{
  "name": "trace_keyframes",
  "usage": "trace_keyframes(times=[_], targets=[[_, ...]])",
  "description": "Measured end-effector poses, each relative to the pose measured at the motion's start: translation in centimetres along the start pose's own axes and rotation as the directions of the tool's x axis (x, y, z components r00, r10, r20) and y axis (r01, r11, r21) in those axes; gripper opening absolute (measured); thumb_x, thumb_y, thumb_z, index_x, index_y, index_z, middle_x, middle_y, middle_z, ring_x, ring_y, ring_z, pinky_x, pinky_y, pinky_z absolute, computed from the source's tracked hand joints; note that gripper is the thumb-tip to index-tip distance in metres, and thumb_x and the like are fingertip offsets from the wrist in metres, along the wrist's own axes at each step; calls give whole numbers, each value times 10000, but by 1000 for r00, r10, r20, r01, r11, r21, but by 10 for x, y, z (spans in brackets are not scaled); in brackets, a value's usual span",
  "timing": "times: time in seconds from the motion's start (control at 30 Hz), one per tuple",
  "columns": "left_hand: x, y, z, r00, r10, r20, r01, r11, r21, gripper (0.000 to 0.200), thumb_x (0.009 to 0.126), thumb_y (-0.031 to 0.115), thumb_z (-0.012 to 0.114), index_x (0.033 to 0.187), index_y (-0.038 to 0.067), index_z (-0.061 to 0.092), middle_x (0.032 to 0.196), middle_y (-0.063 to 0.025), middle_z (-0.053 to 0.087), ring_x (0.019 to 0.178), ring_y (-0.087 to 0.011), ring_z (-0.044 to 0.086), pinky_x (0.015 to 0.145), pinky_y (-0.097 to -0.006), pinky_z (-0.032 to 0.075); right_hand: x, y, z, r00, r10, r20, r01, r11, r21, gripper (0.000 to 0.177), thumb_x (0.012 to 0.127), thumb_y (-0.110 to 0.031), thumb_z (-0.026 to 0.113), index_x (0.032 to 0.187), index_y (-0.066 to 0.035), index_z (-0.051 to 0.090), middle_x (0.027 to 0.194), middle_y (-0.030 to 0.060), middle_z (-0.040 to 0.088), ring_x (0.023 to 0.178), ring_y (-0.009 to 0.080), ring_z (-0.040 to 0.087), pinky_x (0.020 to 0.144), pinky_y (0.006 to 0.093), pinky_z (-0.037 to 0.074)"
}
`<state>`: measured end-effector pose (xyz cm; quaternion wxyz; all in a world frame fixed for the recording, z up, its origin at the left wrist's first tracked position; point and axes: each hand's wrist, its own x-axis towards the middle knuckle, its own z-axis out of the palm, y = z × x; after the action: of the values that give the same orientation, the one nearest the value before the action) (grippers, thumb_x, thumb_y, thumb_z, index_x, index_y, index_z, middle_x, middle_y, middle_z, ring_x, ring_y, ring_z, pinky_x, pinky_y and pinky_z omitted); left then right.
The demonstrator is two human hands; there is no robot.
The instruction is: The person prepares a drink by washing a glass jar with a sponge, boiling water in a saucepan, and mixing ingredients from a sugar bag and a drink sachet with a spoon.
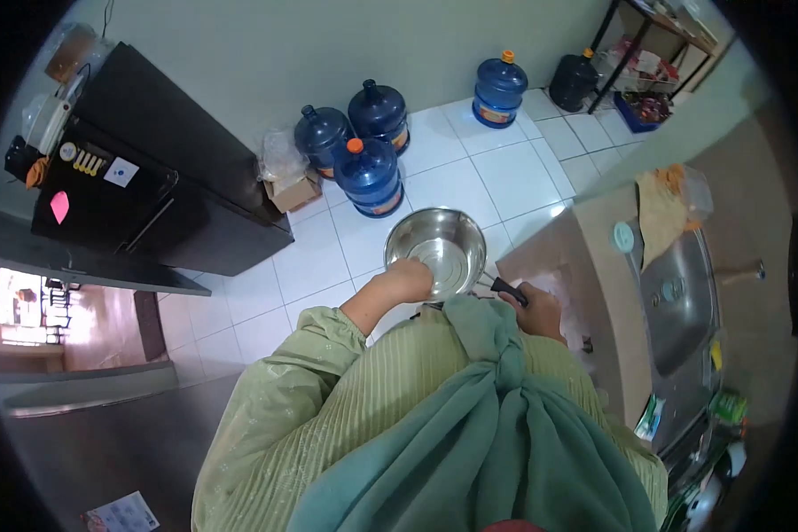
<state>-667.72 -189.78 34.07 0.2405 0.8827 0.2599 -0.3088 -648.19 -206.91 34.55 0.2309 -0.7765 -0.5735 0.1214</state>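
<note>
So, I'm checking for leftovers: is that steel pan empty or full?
Empty, it seems: the steel pan shows a bare shiny bottom, with only the left hand inside; the right hand grips its handle.

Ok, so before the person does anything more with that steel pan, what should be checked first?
1. Right hand has a grip on the black handle: ok, fingers wrapped round it.
2. Left hand meets the steel pan at its rim: ok, touching.
3. Left hand's grip closed on the rim: cannot tell.
4. Nothing visible inside the pan: ok.
5. Sink close on the person's right: ok.
</note>
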Motion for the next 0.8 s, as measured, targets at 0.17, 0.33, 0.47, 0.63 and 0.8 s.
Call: trace_keyframes(times=[0.17, 0.33, 0.47, 0.63, 0.8], targets=[[29, -29, -35, 701, 70, -710, -506, 750, -426, 288, 746, -17, 445, 990, 54, 581, 1127, -120, 516, 1072, -299, 482, 944, -357, 373, 120, 54, -15, 993, 53, -103, -60, 996, -68, 391, 784, -421, 623, 677, -47, 579, 590, 133, 581, 543, 310, 581, 488, 404, 427], [43, -104, -4, 813, -274, -515, -238, 650, -721, 266, 766, 1, 483, 985, 73, 615, 1001, -132, 572, 964, -291, 546, 864, -333, 431, 236, 117, -17, 968, 212, -133, -227, 968, -107, 399, 839, -409, 560, 703, -34, 584, 548, 130, 544, 526, 267, 571, 487, 387, 412], [58, -175, 14, 808, -495, -320, -79, 447, -891, 228, 811, 20, 482, 985, 63, 624, 939, -104, 608, 902, -238, 576, 835, -314, 444, 331, 117, 0, 887, 442, 129, -439, 727, 527, 381, 899, -333, 484, 670, -30, 521, 520, 18, 436, 461, 117, 418, 443, 291, 347], [193, -319, -52, 774, -580, -255, -237, 108, -965, 228, 869, 141, 460, 1032, 75, 605, 963, -26, 623, 924, -120, 570, 748, -276, 442, 440, 86, 72, 695, 267, 668, -639, -195, 744, 232, 924, -257, 438, 796, -66, 465, 559, 6, 407, 444, 132, 363, 425, 262, 301], [432, -510, -151, 578, -685, -444, -120, 467, -876, 236, 797, 117, 536, 1016, 54, 599, 933, -107, 637, 858, -248, 605, 760, -344, 470, 519, 59, 116, 388, 503, 772, -744, -323, 585, 271, 921, -262, 440, 704, -100, 423, 511, -23, 323, 417, 111, 291, 426, 258, 249]])
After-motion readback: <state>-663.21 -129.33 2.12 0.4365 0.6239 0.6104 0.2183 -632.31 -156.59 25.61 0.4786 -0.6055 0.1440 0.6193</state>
